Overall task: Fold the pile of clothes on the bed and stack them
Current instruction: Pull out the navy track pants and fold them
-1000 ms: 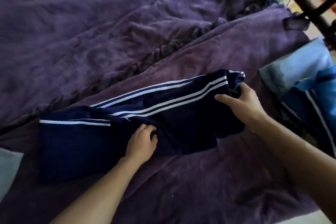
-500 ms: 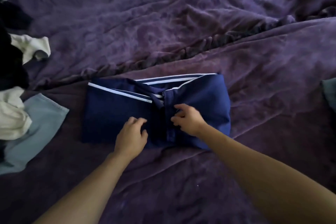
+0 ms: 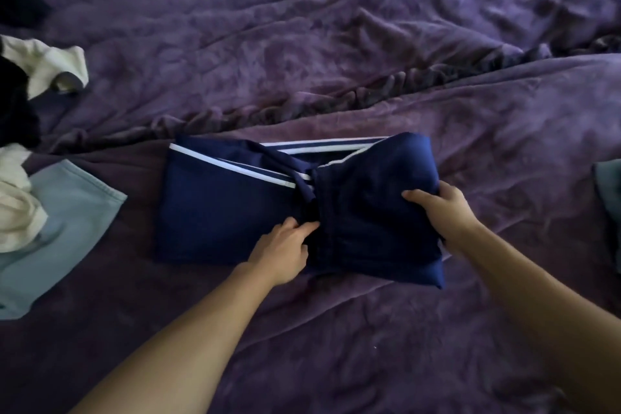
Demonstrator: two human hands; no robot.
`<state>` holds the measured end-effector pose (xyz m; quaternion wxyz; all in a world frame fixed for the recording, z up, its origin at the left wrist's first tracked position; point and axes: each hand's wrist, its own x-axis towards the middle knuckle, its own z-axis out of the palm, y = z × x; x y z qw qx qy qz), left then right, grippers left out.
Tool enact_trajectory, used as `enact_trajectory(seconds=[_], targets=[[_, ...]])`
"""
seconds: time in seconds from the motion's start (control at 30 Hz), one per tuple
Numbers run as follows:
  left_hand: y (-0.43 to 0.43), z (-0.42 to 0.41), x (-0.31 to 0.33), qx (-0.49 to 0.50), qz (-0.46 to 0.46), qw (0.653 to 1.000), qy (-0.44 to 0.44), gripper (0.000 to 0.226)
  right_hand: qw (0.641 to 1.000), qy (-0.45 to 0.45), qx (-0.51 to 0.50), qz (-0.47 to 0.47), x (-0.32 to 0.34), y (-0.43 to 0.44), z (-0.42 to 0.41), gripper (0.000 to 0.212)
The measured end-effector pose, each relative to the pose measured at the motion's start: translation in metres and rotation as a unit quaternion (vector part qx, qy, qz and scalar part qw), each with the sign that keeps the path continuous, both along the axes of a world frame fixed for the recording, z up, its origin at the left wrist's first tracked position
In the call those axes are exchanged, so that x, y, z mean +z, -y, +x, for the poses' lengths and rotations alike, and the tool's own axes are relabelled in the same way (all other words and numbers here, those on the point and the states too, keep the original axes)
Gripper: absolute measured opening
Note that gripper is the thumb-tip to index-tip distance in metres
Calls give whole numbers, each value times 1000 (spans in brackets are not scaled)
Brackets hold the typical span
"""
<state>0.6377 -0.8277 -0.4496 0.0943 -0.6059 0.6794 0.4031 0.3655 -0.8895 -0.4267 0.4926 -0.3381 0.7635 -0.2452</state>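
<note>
Fingers (image 3: 416,194): right hand (image 3: 445,213) grips the one navy garment (image 3: 228,212), left hand (image 3: 285,245) presses it.

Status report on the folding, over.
Left hand presses navy track pants mid-fold. Right hand grips their right end. Unfolded clothes lie left, apart.

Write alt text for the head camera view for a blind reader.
A person folds navy track pants with white side stripes on a purple bedspread: the right hand grips the folded right end, the left hand presses the middle. A light blue garment and white clothes lie at the left edge.
</note>
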Motion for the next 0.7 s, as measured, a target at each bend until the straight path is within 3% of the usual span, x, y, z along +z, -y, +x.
enact_trajectory(seconds=[0.17,0.3,0.43,0.57,0.63,0.7], targets=[[2,76,32,162,-49,985,-39,35,994,36,62,-86,64,0,108,31],[-14,153,45,248,-74,966,-21,30,973,-69,190,-114,71,8,212,33],[-37,220,40,322,-94,942,19,28,944,-90,307,-85,39,12,313,34],[-44,254,26,388,-120,913,25,24,886,-48,460,12,3,3,362,48],[-37,253,22,404,-142,903,27,29,888,-46,456,-27,-3,-8,357,40],[-26,239,21,384,-191,903,27,36,909,-101,370,-162,-2,-18,334,31]])
